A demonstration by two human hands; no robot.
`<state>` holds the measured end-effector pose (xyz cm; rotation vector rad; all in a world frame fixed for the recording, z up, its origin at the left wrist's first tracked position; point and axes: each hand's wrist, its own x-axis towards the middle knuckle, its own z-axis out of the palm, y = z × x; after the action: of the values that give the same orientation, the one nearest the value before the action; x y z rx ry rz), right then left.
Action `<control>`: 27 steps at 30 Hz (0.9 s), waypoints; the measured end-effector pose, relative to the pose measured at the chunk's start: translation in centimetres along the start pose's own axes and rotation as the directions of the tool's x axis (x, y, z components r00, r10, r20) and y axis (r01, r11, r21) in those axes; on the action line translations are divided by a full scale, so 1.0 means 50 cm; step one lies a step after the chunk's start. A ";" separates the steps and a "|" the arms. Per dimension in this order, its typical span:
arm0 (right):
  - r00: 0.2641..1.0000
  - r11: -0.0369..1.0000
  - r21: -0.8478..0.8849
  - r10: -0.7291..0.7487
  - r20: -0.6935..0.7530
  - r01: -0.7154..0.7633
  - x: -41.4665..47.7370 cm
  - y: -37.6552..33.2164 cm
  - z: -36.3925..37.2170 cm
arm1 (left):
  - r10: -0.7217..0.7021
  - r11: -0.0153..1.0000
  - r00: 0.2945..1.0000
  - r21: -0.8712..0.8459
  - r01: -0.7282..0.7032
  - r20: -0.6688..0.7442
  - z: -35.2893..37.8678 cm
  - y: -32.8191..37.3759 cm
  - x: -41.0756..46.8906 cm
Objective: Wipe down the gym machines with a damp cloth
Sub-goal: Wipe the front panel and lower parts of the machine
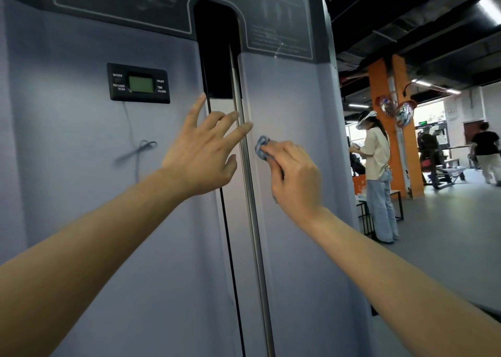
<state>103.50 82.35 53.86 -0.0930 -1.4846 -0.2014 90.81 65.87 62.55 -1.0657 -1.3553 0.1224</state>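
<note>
Head view: right hand point(294, 176) grips a bunched blue cloth point(262, 147), pressing it on the grey machine shroud point(292, 91) just right of the chrome guide rod point(250, 194). Left hand point(202, 150) is spread wide, fingertips over the rod and central slot. Rep counter point(138, 83) sits upper left.

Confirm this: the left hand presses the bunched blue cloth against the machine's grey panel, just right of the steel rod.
Wrong hand. In the head view the right hand presses the bunched blue cloth against the machine's grey panel, just right of the steel rod; the left hand is spread open and holds nothing.
</note>
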 end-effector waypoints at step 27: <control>0.982 0.983 0.118 0.124 0.142 -0.141 -0.333 -0.050 -0.060 | 0.189 0.979 0.968 -0.106 -0.173 0.163 -0.001 0.165 -0.170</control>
<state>104.72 80.62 36.87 -0.1034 -1.6156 0.0088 92.49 65.09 50.86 -1.2799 -1.4267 0.2966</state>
